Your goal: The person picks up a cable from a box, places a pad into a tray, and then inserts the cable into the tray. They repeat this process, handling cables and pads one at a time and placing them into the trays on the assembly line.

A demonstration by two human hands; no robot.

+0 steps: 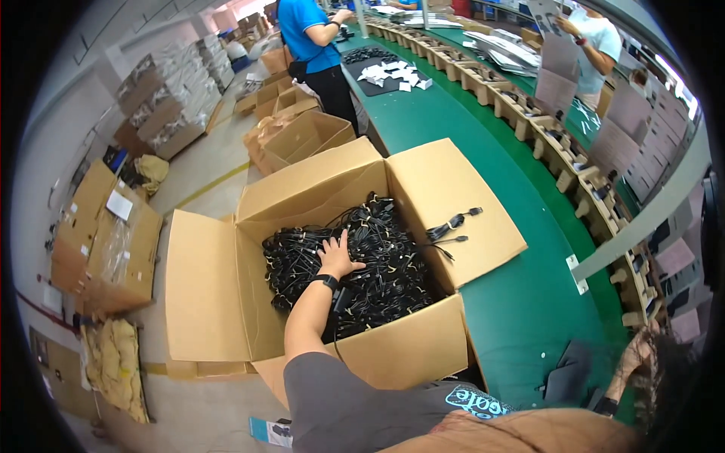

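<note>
The left grip (340, 259) is open, spread palm-down on black cables (385, 260), too tangled to count, inside one open carton (204, 291). One tied bundle (447, 226) rests on its right flap (430, 181). The forearm (308, 321) hides some cables; the right hand cannot be made out. A green table (536, 309) runs alongside, above grey floor (174, 411).

Bundled black cables (389, 260) lie heaped in an open carton (411, 341)
</note>
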